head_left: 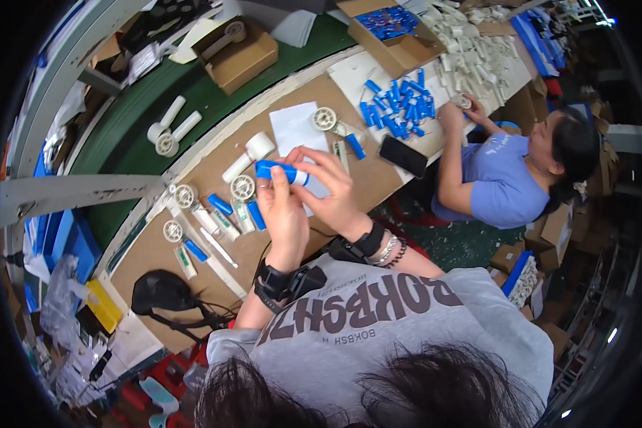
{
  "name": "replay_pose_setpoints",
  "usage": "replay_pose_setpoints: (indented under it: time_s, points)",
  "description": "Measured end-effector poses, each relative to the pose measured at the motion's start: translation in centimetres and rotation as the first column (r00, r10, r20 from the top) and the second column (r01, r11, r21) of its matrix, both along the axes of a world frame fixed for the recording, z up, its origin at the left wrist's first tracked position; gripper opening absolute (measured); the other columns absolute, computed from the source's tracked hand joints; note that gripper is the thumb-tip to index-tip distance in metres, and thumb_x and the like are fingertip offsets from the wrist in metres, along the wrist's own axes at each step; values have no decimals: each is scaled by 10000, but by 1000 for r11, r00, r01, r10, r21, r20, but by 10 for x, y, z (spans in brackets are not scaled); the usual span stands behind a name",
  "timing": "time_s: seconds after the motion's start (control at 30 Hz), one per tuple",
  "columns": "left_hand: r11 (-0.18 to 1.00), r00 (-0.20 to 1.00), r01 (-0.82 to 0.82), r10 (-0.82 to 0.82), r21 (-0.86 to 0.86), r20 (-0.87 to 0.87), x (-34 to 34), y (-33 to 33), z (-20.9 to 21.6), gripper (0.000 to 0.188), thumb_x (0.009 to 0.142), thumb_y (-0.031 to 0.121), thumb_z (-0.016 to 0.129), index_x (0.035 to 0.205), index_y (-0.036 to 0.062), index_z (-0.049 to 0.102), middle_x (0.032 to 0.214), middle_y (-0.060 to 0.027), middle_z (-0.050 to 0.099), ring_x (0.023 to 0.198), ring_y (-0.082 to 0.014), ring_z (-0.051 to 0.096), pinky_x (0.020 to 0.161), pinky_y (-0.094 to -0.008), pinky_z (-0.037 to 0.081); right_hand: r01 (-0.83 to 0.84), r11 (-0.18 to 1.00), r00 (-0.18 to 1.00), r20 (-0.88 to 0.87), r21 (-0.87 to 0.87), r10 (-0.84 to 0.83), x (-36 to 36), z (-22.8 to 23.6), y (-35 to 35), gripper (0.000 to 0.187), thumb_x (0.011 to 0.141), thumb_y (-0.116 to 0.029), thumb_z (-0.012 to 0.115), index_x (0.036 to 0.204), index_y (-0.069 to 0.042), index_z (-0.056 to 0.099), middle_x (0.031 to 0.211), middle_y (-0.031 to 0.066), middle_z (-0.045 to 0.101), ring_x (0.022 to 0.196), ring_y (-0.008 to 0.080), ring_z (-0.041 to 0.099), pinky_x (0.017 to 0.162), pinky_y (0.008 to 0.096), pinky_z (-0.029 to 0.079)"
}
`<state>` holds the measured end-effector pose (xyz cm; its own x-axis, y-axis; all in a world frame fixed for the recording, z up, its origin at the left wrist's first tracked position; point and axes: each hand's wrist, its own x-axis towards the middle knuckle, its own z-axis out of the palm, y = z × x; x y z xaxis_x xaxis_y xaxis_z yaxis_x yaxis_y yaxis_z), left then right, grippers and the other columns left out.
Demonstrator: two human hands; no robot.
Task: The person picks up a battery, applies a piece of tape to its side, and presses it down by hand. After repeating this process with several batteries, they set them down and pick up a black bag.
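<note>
Over the brown work board, both my hands hold a blue-wrapped cylindrical battery (269, 170) with a white band at its right end. My left hand (284, 217) is closed around it from below, the thumb along its side. The fingers of my right hand (329, 187) pinch its white end. Just beyond my hands lies a white plastic housing (240, 165) with a wide round head. Left of my left wrist are open housing halves with spoked round ends (242, 187), narrow green-and-white pieces (226, 225) and blue batteries (220, 204).
A black phone (403, 157) and a heap of blue batteries (399, 107) lie to the right, near a co-worker in a blue shirt (510, 178). White sheets (294, 125) lie beyond my hands. At left are a black cap (162, 291) and a metal post (85, 198). Cardboard box (239, 60) stands behind.
</note>
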<state>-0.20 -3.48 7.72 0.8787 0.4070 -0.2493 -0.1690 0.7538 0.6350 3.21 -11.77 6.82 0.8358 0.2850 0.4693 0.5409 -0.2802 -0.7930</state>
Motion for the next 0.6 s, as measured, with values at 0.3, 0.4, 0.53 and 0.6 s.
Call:
replay_pose_setpoints:
  time_s: [0.3,0.4,0.53,0.6]
  points:
    - [984,953,157,-128,84,-274,-2,-7,-78,231,903,199,475,1055,27,456,1004,-66,568,977,-124,519,779,-230,418,-34,973,991,-132,-228,4,-4,-56,-17,322,681,-48,637,998,-28,587,1076,133,563,996,296,528,842,360,423]
    - [857,921,372,-293,356,-257,-10,-12,-113,291,871,170,515,1107,15,440,1028,-65,533,957,-131,521,766,-231,412,-47,947,976,-216,-317,-24,-6,-90,-40,286,717,-67,610,996,-18,571,1045,155,571,989,312,534,855,357,421]
    - [656,871,491,-377,573,-314,-20,-3,-132,359,831,179,568,1120,3,450,1077,-114,514,887,-161,550,760,-275,437,264,912,845,-381,-312,-375,20,-141,-88,170,785,-165,622,827,-3,596,687,-10,565,629,75,476,567,243,408]
    - [615,872,483,-404,624,-277,-29,5,-144,324,820,184,577,1076,9,484,970,-103,564,836,-159,567,726,-284,452,316,912,781,-474,-262,-407,40,-119,-92,200,786,-181,631,807,16,609,708,1,581,656,74,494,577,238,411]
